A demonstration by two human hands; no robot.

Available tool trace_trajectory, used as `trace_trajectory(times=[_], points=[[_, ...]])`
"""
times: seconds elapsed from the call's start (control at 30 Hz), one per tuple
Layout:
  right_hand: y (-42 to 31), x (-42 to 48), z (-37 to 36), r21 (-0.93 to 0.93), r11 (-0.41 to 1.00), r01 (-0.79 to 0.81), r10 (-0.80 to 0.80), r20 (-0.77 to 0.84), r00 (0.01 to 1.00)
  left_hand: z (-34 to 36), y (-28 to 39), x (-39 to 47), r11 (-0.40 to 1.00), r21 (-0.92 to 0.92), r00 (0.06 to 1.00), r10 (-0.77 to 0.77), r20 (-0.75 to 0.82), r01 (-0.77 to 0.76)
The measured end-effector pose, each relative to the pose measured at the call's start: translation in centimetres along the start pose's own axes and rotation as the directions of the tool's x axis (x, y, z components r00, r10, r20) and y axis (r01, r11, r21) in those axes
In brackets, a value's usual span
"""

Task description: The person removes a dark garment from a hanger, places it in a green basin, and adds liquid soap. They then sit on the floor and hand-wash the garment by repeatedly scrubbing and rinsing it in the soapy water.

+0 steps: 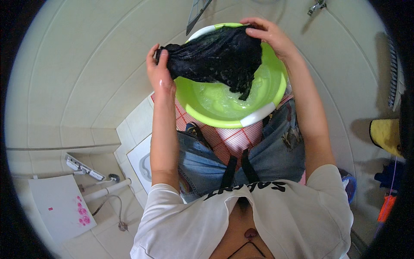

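A wet black cloth garment (213, 58) is stretched between my two hands over a green plastic basin (278, 77). My left hand (159, 69) grips its bunched left end, thumb on top. At the far right of the cloth, my right hand (266, 34) holds its upper corner beside the basin's far rim. A ragged, lace-like lower edge hangs down toward the rippling water (223, 100). The basin's rim has white handle sections (258, 115). The cloth hides much of the basin's far side.
Red-and-white checked matting (207, 129) lies under the basin. A squat toilet pan (142, 162) and white cistern (64, 207) are at left. A metal tap (317, 7) juts from the far wall. A yellow cloth (385, 136) hangs at right, above a blue bin (348, 187).
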State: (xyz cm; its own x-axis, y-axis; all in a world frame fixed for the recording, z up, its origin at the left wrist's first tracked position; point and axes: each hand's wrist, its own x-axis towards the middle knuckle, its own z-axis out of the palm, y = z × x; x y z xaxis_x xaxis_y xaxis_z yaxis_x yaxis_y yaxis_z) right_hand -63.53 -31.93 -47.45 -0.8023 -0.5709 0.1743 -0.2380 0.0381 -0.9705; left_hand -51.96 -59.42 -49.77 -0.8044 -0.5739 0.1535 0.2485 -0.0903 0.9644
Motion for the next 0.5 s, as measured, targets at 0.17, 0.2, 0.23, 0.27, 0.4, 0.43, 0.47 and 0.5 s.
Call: trace_trajectory(times=[0.17,0.2,0.23,0.27,0.4,0.43,0.47,0.5], points=[[4.3,0.0,-0.1,-0.504,0.862,0.05,-0.063,-0.008,0.998,-0.1,-2.8,0.1,0.73,0.625,0.954,0.13,0.271,-0.277],[4.5,-0.1,0.2,-0.487,0.871,0.056,-0.037,0.048,0.998,0.5,-2.4,-0.7,0.667,0.667,0.928,0.103,0.359,-0.332],[5.1,-0.2,0.5,-0.55,0.83,0.095,-0.042,0.109,0.993,1.0,-2.8,-1.1,0.624,0.683,0.903,0.09,0.42,-0.379],[5.8,-0.4,0.7,-0.607,0.783,0.137,-0.042,0.169,0.985,1.3,-3.6,-1.6,0.579,0.694,0.875,0.073,0.478,-0.427],[7.7,0.4,1.0,-0.688,0.718,0.102,0.083,0.23,0.97,2.9,-5.6,-1.9,0.483,0.745,0.814,-0.106,0.571,-0.46],[7.9,0.7,1.1,-0.686,0.722,0.093,0.095,0.232,0.968,3.2,-6.0,-1.8,0.431,0.772,0.807,-0.147,0.571,-0.467],[8.1,0.7,1.0,-0.704,0.709,0.045,0.136,0.199,0.97,3.7,-6.3,-1.6,0.396,0.783,0.787,-0.201,0.583,-0.479],[8.2,0.7,0.9,-0.706,0.706,0.046,0.138,0.202,0.97,4.3,-6.6,-1.3,0.359,0.793,0.764,-0.258,0.591,-0.492]])
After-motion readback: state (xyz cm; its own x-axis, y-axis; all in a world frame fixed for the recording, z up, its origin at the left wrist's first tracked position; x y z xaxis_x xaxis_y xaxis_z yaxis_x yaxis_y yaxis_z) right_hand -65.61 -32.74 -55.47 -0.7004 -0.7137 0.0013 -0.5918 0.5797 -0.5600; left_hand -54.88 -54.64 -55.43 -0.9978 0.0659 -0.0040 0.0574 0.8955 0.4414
